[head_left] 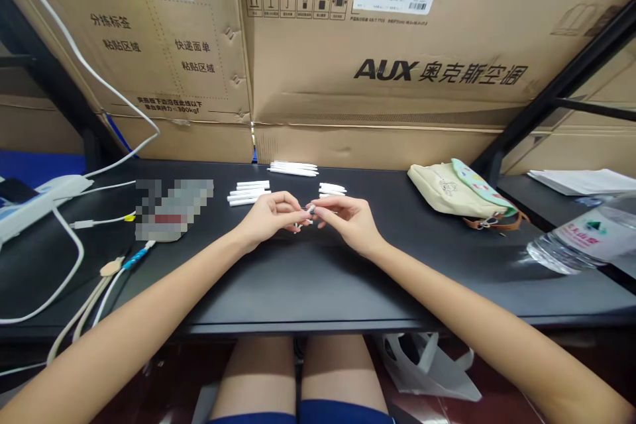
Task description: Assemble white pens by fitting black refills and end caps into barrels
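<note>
My left hand (pixel 273 215) and my right hand (pixel 350 218) meet above the middle of the black table, fingertips almost touching. Between them is a small white pen part (pixel 311 209), pinched by thumb and fingers from both sides. Some tiny white pieces show under the fingertips, too small and covered to make out. Beyond my left hand lie several white pen barrels (pixel 248 192) side by side. A second group of short white pen parts (pixel 332 189) lies behind my right hand, partly hidden by it. Farther back rests a row of long white pens (pixel 293 168).
A cream pouch (pixel 437 189) and a clear water bottle (pixel 581 238) stand to the right. On the left are a blurred-out device (pixel 173 209), white cables (pixel 74 258) and a power strip (pixel 44 202). Large cardboard boxes (pixel 308 79) wall off the back.
</note>
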Demonstrator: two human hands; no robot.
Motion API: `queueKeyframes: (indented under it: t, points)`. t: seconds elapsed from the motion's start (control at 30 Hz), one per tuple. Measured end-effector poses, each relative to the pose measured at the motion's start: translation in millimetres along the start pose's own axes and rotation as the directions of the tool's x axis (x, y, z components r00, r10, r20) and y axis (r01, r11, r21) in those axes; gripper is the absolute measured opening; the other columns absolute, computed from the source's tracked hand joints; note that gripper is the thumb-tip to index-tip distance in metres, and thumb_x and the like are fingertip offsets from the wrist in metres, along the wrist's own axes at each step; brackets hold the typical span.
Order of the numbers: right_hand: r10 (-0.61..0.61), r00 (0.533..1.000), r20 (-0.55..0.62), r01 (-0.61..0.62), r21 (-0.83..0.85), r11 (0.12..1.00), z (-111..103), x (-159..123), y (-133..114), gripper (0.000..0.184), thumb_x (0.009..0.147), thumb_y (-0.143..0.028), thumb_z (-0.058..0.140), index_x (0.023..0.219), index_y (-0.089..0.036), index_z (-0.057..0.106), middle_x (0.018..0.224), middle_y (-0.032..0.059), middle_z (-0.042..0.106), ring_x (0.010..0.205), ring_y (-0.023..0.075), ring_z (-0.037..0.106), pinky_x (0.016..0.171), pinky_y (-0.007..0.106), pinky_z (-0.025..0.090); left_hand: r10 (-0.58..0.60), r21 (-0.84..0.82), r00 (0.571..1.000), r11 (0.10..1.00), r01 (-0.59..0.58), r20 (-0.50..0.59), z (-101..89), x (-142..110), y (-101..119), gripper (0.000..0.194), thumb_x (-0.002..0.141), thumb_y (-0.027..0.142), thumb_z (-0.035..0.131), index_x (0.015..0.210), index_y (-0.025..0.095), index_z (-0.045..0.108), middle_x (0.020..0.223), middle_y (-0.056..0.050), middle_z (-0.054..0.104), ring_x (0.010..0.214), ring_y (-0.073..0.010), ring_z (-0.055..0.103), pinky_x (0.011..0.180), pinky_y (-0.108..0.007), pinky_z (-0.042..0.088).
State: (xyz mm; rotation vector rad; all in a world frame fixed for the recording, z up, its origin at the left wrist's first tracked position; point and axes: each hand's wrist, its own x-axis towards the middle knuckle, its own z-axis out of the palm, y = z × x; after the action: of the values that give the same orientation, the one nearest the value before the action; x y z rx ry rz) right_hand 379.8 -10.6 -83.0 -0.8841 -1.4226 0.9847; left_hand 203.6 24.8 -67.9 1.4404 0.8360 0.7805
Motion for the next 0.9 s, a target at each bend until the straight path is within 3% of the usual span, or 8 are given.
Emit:
queueKeyframes:
  t: [0.37,0.73,0.83,0.9]
  points:
    - [0.039,0.999,-0.021,-0.039,-0.007,0.999,-2.0,2.0,-1.0,0.023,0.063,-0.039,0.075,0.076,-0.020,0.073,0.078,0.0051,0.072,0.069,0.0188,0.064,0.058,0.032,0.055,0.075,0.030,0.996,0.997,-0.073,-0.052,1.9,-1.1,-0.3,0.034,0.057,0.029,0.080,0.062,0.013,0.051,0.067,-0.004,0.068,0.058,-0.0115,0.061,0.060,-0.027,0.050]
    - [0.019,1.000,-0.011,-0.020,-0.014,1.000,-0.4,-0.3,-1.5,0.024,0.063,-0.038,0.076,0.077,-0.019,0.073,0.076,0.0050,0.070,0.068,0.0180,0.064,0.058,0.032,0.055,0.028,0.002,0.999,1.000,-0.028,-0.033,5.2,-2.1,-1.7,0.034,0.060,0.030,0.079,0.063,0.013,0.050,0.061,-0.003,0.067,0.060,-0.0118,0.062,0.063,-0.026,0.050]
    - [0.018,1.000,-0.021,-0.018,-0.013,1.000,1.1,-0.1,0.0,0.023,0.062,-0.038,0.076,0.077,-0.020,0.072,0.073,0.0038,0.069,0.065,0.0175,0.064,0.062,0.034,0.056,0.054,0.064,0.998,0.996,-0.056,0.029,4.5,-1.8,0.2,0.033,0.062,0.035,0.076,0.067,0.014,0.051,0.070,-0.006,0.068,0.067,-0.0151,0.064,0.065,-0.029,0.050]
    - [0.019,0.997,-0.068,-0.019,-0.001,1.000,0.1,1.7,1.0,0.024,0.062,-0.037,0.077,0.076,-0.019,0.072,0.071,0.0032,0.069,0.062,0.0167,0.063,0.062,0.035,0.056,0.120,0.217,0.990,0.967,-0.134,0.073,-3.1,-0.5,4.0,0.030,0.067,0.040,0.071,0.074,0.015,0.055,0.077,-0.007,0.068,0.072,-0.0172,0.064,0.067,-0.030,0.050]
